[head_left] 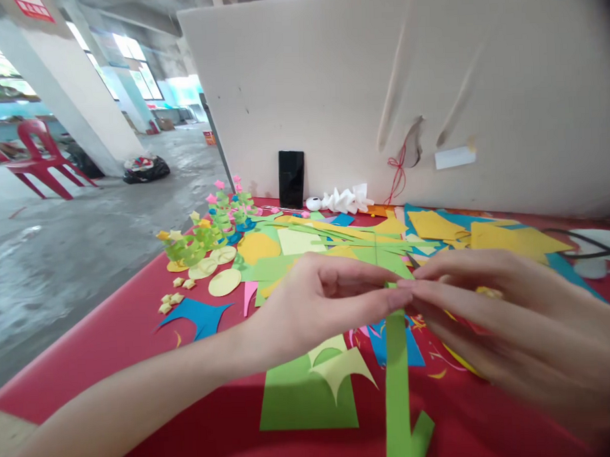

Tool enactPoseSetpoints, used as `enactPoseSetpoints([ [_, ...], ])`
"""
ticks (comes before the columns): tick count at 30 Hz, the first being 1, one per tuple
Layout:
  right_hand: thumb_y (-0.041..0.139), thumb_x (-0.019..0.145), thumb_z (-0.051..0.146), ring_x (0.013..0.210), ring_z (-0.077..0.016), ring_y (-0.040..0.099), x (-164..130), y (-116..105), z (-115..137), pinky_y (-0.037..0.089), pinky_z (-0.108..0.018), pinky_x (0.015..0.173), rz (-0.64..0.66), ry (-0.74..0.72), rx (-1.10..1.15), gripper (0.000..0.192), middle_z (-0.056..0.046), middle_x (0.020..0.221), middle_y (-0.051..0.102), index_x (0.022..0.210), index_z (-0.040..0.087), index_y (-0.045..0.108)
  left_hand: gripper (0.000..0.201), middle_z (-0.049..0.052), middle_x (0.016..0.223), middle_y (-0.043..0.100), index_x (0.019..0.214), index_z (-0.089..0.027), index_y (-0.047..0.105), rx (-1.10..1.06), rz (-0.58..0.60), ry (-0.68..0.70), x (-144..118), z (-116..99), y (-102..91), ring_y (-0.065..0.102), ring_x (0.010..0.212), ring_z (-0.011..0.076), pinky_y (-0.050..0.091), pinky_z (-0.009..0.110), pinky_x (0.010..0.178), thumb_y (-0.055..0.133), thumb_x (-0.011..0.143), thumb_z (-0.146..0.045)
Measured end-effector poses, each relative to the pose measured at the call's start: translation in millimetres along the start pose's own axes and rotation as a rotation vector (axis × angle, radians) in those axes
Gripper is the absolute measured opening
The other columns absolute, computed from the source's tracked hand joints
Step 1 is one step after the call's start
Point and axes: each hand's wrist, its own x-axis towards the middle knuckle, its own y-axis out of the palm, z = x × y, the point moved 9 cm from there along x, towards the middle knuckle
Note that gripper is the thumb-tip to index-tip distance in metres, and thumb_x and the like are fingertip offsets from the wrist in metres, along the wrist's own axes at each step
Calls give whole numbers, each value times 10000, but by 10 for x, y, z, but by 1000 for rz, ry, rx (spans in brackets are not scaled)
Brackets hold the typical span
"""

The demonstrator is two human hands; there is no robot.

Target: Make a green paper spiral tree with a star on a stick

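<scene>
The green paper strip hangs from my fingertips right of the frame's centre, running down to the bottom edge. My left hand pinches its top end between thumb and forefinger. My right hand, blurred at the right, brings its fingertips up against my left ones; I cannot tell whether they grip the strip too.

Just behind the strip, a blue scrap lies on the red tabletop. At lower centre, a pale yellow offcut rests partly on a green sheet. Left of centre sit a blue cutout, pale yellow discs and green paper plants with pink and yellow stars. A black phone leans against the white board at upper centre. A red chair stands at upper left.
</scene>
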Motion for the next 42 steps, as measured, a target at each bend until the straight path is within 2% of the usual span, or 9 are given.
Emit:
enactPoseSetpoints([
  [2, 424, 856, 134, 499, -119, 584, 4, -12, 4, 429, -257, 367, -7, -16, -8, 177, -37, 791, 647, 933, 210, 565, 136, -40, 839, 739, 856, -225, 723, 31, -14, 26, -9, -19, -23, 681, 783, 125, 534, 144, 651, 628, 766, -262],
  [5, 441, 850, 127, 508, -111, 578, -1, -21, 18, 472, -264, 433, 4, -45, 13, 170, -41, 809, 655, 941, 209, 558, 147, -34, 818, 739, 867, -222, 723, 77, -31, 28, -10, -18, -39, 682, 764, 132, 535, 144, 619, 635, 758, -268],
  [8, 538, 811, 142, 641, -113, 608, -3, -57, 14, 500, -272, 572, 0, -43, 43, 180, -40, 885, 633, 967, 227, 572, 149, -20, 782, 738, 866, -198, 724, 84, -30, 18, -4, -26, -19, 681, 723, 126, 532, 142, 612, 633, 751, -228],
  [11, 578, 785, 129, 761, -123, 606, 15, -115, -31, 480, -254, 642, -47, 18, 84, 158, -45, 860, 618, 921, 207, 594, 161, -18, 743, 737, 866, -184, 723, 36, -27, 14, -2, -45, 5, 682, 687, 116, 534, 136, 612, 633, 733, -175],
  [14, 577, 790, 123, 750, -108, 581, 24, -132, -76, 462, -231, 648, -86, 85, 109, 124, -43, 841, 606, 885, 198, 603, 198, -15, 756, 740, 894, -181, 712, 8, -46, 15, -3, -51, -6, 692, 713, 124, 541, 133, 625, 648, 709, -153],
  [21, 591, 792, 146, 757, -85, 556, -8, -10, -136, 467, -187, 631, -19, 159, 233, 156, -41, 918, 576, 936, 202, 613, 336, 1, 812, 745, 1037, -181, 639, 4, -24, 27, 2, -45, 11, 701, 779, 150, 557, 161, 677, 645, 711, -101],
  [28, 605, 777, 112, 726, -62, 562, 23, -15, -80, 459, -155, 637, -19, 120, 170, 113, -22, 858, 599, 865, 179, 633, 359, 32, 888, 739, 1079, -163, 602, -54, 7, 42, 12, -32, 15, 694, 837, 160, 554, 172, 711, 645, 729, -95],
  [37, 586, 794, 127, 720, -100, 602, -38, -59, -33, 465, -228, 609, -81, 82, 89, 103, -22, 835, 624, 870, 190, 614, 190, -38, 812, 742, 892, -192, 671, -178, 44, -37, 28, 57, 32, 691, 821, 97, 526, 111, 719, 696, 708, -153],
  [42, 549, 817, 127, 754, -127, 623, -24, -34, 40, 479, -253, 653, -20, -5, 1, 110, -28, 833, 642, 897, 187, 595, 169, -43, 760, 738, 872, -196, 679, -183, 56, -77, 19, 75, 40, 691, 755, 89, 526, 125, 689, 705, 704, -203],
])
